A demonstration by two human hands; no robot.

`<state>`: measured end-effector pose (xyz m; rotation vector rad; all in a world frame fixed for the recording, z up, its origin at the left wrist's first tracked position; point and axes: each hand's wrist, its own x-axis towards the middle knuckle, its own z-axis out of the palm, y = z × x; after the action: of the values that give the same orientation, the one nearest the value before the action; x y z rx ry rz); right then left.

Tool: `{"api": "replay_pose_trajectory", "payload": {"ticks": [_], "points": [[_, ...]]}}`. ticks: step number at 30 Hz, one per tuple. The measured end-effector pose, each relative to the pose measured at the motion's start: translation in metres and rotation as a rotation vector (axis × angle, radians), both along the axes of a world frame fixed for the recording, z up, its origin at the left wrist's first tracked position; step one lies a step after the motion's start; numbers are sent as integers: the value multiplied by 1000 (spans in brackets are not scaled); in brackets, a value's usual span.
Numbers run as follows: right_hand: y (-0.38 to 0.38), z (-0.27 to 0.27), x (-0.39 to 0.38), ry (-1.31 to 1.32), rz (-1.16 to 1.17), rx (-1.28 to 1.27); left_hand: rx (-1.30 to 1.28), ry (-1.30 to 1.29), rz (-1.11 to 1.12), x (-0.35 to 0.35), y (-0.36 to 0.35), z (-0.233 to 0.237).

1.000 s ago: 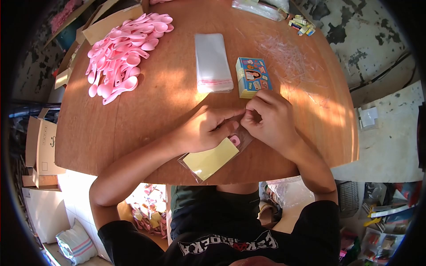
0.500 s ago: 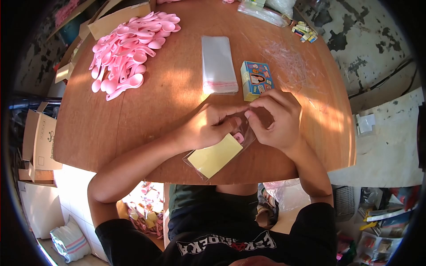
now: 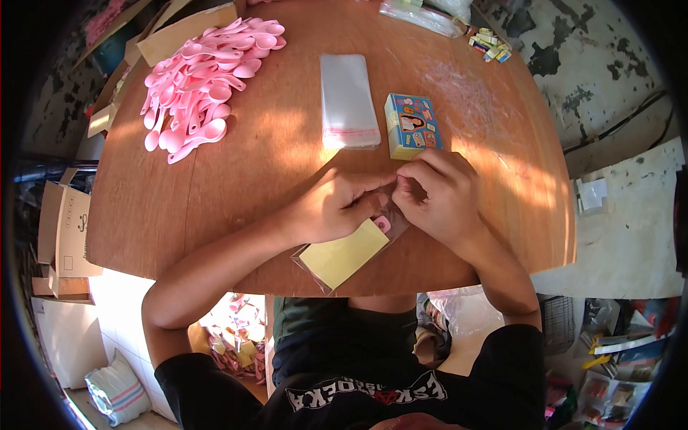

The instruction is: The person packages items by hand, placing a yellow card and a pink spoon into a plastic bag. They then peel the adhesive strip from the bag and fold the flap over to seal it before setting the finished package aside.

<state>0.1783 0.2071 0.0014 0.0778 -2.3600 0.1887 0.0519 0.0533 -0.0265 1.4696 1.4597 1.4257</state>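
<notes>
In the head view, my left hand [image 3: 333, 204] is closed on a clear plastic bag [image 3: 398, 221] near the table's front edge. Inside it lie a pale yellow card [image 3: 344, 254] and a pink plastic piece with a small hole, perhaps a spoon handle [image 3: 382, 224]; my fingers cover the rest. My right hand [image 3: 441, 201] pinches thumb against forefinger at the bag's top edge, touching the left fingertips. Just beyond the right hand stands a blue and yellow printed box [image 3: 416, 123]. A stack of clear bags [image 3: 349, 100] lies to its left.
Pink measuring spoons [image 3: 204, 79] are heaped at the far left beside an open cardboard box [image 3: 186, 36]. Thin clear plastic strips [image 3: 469, 93] litter the table's right side. Small printed boxes [image 3: 491, 44] lie at the back right. Below the table, a container holds packed pink items [image 3: 240, 333].
My right thumb and forefinger have come together at the bag's edge, and that hand has shifted slightly left. The left hand still holds the bag. The whole view has tilted a little.
</notes>
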Motion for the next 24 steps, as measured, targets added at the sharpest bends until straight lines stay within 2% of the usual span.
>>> {"api": "replay_pose_trajectory", "payload": {"ticks": [5,7,9,11,14,17,19,20,23,24], "points": [[-3,1,1,-7,-10,-72,-37,54,-25,-1,-1,3],[-5,1,0,21,-1,-249,-34,41,-44,-2,0,6],[-5,1,-1,47,12,-270,-31,25,-59,-1,-1,6],[-2,5,-3,75,27,-283,-40,-155,-107,-1,-1,5],[5,17,1,109,29,-299,-48,-261,-114,-3,-1,0],[20,35,9,41,-69,-423,-54,-248,-18,-6,2,-2],[34,49,13,97,139,-761,33,-226,-15,-12,8,-10],[42,61,16,114,225,-784,113,-202,-12,-15,10,-14],[61,106,24,192,492,-870,111,-226,3,-15,12,-19],[66,121,24,192,492,-869,113,-226,3,-13,12,-20]]}}
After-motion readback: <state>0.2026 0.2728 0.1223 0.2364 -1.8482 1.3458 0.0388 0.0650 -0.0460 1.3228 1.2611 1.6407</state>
